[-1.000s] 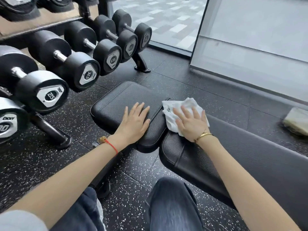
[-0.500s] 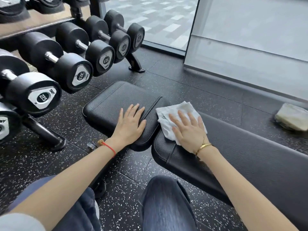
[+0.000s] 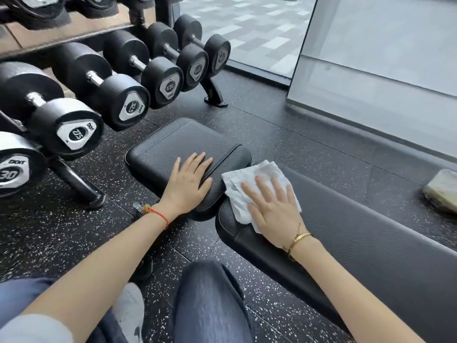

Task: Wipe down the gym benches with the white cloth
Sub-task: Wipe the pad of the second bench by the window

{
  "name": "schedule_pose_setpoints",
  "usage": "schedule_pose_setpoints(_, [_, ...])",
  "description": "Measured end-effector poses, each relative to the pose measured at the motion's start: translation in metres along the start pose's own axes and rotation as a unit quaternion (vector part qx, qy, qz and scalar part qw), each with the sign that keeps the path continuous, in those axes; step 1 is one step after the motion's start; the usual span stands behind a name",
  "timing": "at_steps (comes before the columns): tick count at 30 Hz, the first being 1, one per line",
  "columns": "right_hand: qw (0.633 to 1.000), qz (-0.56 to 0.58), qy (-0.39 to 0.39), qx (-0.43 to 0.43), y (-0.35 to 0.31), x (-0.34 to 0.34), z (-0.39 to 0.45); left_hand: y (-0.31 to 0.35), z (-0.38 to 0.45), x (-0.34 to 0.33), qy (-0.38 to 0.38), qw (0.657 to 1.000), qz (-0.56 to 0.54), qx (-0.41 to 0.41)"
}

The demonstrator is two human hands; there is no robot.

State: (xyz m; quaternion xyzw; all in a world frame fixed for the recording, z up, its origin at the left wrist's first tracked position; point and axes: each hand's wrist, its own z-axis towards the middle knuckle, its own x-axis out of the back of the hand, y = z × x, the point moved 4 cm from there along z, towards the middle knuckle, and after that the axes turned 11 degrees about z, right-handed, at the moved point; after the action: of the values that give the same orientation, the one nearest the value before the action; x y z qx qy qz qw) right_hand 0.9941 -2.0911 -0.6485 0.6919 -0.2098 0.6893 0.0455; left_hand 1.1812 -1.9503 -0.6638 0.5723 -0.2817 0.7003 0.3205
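A black padded gym bench lies across the middle of the view, with a short seat pad on the left and a long back pad running to the right. A crumpled white cloth lies on the left end of the long pad. My right hand presses flat on the cloth with fingers spread and straight. My left hand rests flat on the near right part of the seat pad, fingers straight.
A rack of black dumbbells fills the left side, its foot standing on the speckled rubber floor. A grey wall panel rises at the right. A pale wrapped bundle lies on the floor at far right. My knees are below.
My right hand has slid the cloth along the long pad toward me and slightly right. My left hand has stayed flat on the seat pad.
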Motion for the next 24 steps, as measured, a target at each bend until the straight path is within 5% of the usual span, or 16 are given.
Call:
schedule_pose_setpoints(8, [0.996, 0.015, -0.009, -0.084, -0.002, 0.005, 0.067, 0.001, -0.002, 0.005, 0.003, 1.000, -0.013, 0.011])
schedule_pose_setpoints(15, [0.997, 0.018, 0.030, -0.073, -0.023, -0.002, -0.025, 0.017, -0.007, 0.018, 0.043, 0.997, -0.060, 0.037])
schedule_pose_setpoints(24, [0.957, 0.011, 0.077, -0.279, 0.046, 0.012, -0.079, 0.109, -0.030, 0.026, 0.084, 0.977, -0.160, -0.110])
